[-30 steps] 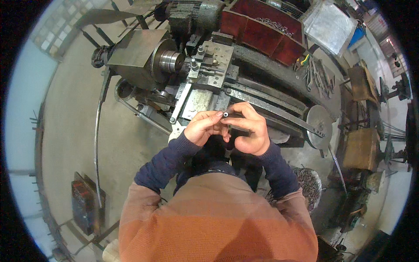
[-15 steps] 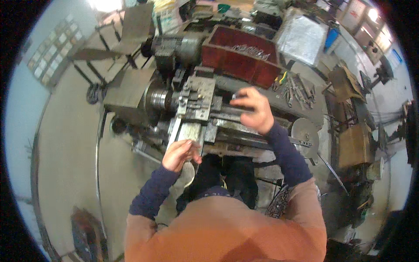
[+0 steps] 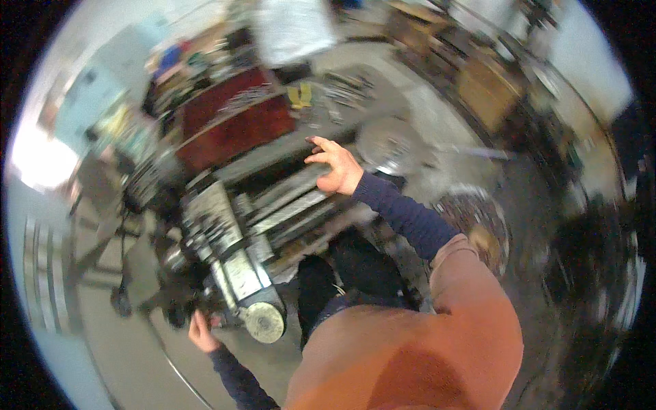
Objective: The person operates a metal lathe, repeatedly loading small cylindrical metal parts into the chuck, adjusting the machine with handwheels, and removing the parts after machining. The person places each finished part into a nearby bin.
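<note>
A small metal-turning lathe stands before me, its cross slide (image 3: 240, 273) ending in a round pale handwheel (image 3: 264, 322). Left of that wheel, low by the front of the machine, is my left hand (image 3: 202, 333). Its fingers point upward but are smeared by motion, and whether it touches anything is unclear. Over the lathe bed (image 3: 290, 207) hovers my right hand (image 3: 336, 167), fingers stretched out and apart. A dark spot shows at one fingertip, too small to make out. The tool post (image 3: 213, 217) sits on the slide, blurred.
Behind the bed stands a dark red box (image 3: 236, 140) with metal pieces inside. Wrenches (image 3: 348, 92) and yellow-handled pliers (image 3: 299, 97) lie on the bench beside it. A round metal disc (image 3: 389, 142) is at the bed's right end. A basket of metal pieces (image 3: 471, 212) is at my right.
My view has swung to the right, so the lathe now appears further left. My left hand has left the front of the cross slide and moved left. My right hand remains over the bed.
</note>
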Available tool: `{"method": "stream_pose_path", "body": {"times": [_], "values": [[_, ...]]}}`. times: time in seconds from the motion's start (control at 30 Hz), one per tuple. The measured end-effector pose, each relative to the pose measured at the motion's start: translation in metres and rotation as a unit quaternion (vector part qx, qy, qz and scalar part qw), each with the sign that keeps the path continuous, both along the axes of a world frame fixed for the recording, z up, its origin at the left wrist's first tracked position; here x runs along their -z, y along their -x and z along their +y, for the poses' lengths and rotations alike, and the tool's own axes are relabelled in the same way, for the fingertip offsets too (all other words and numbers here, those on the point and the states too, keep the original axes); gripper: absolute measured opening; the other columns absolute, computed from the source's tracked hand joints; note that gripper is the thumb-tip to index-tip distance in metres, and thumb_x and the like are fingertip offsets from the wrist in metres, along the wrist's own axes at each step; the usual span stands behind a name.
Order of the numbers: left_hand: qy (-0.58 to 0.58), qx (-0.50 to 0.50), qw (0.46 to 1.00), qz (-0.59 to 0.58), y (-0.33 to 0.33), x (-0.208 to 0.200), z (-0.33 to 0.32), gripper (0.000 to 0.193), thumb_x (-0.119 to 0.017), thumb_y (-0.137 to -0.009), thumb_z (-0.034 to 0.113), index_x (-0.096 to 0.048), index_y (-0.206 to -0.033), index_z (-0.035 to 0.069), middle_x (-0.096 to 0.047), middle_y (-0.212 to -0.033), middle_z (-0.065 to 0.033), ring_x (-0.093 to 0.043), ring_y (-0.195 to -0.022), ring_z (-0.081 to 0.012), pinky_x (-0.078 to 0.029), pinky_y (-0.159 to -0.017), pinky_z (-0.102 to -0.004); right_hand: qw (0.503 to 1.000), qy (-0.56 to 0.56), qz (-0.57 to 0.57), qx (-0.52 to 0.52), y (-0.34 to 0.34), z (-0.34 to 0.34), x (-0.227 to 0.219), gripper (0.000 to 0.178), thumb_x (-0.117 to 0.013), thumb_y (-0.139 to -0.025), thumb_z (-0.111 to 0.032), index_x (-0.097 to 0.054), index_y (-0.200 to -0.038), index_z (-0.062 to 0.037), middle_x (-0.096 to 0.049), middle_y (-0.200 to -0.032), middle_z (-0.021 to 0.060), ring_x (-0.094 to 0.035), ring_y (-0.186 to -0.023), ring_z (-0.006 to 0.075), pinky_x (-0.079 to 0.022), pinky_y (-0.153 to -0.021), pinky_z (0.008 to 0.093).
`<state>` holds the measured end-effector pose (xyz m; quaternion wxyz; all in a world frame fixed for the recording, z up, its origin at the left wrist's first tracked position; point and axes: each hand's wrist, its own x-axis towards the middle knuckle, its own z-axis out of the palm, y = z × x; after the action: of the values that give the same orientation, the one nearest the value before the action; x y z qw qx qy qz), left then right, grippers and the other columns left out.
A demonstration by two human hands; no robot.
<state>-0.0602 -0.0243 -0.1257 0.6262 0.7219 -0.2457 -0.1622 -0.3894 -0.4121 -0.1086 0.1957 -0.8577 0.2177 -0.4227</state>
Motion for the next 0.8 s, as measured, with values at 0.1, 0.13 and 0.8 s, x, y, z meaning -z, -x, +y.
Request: {"method": "stream_pose_path", "body": {"times": [0.1,0.13,0.8], "values": [[-0.048,0.019,0.998,-0.034,-0.030,0.025,0.004,0.029,-0.056,-0.087,0.024,-0.057,-0.078,-0.004,-0.056,-0.061,-0.0065,-0.052,-0.052,-0.0122,-0.041,-0.050,-0.0242,0.975,-0.142,-0.004,0.168,0.111,0.028,0.030,0.040,-0.064,-0.056,-0.012,-0.064,-0.095,-0.0051,-0.046,-0.127,0.0185,-0.047,-0.114,0.0315,-0.038,-0.094,0.0358],[-0.039,0.031,0.998,-0.044,-0.040,0.035,0.001,0.028,-0.057,-0.087,0.023,-0.057,-0.077,-0.003,-0.056,-0.060,-0.0064,-0.052,-0.052,-0.0121,-0.041,-0.050,-0.0244,0.972,-0.103,0.017,0.210,0.155,0.043,0.033,0.040,-0.064,-0.056,-0.013,-0.065,-0.096,-0.0044,-0.049,-0.124,0.0178,-0.048,-0.113,0.0287,-0.039,-0.093,0.0342],[-0.206,0.159,0.959,-0.114,-0.077,0.084,-0.016,0.026,-0.058,-0.076,0.007,-0.059,-0.100,-0.004,-0.061,-0.087,-0.0062,-0.053,-0.072,-0.0139,-0.045,-0.062,-0.0262,0.645,-0.406,0.436,0.479,0.381,0.190,0.110,0.030,-0.060,-0.062,-0.024,-0.066,-0.082,-0.0012,-0.062,-0.094,0.0184,-0.059,-0.092,0.0313,-0.049,-0.081,0.0378]]}}
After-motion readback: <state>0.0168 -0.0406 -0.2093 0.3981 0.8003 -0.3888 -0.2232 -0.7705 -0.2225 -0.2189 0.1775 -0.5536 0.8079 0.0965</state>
